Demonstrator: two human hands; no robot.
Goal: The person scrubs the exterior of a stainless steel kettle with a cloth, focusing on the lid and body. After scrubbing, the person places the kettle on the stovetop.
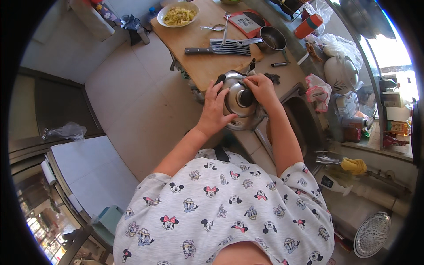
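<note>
A shiny metal kettle (236,96) with a black lid knob stands close in front of me, by the near corner of the wooden board. My left hand (214,107) rests on its left side, fingers spread and thumb near the lid's lower edge. At the kettle's upper right, my right hand (260,86) has its fingertips pinched together on something small and pale, perhaps a cloth; the fingers partly hide it. A dark scouring pad (273,78) lies just beyond that hand.
The wooden board (198,68) holds a cleaver (217,50) and a plate of yellow food (179,15). A small saucepan (272,39) stands beside them. The sink (294,122) is at right. A white lidded pot (343,74) and an orange-red flask (308,26) stand beyond.
</note>
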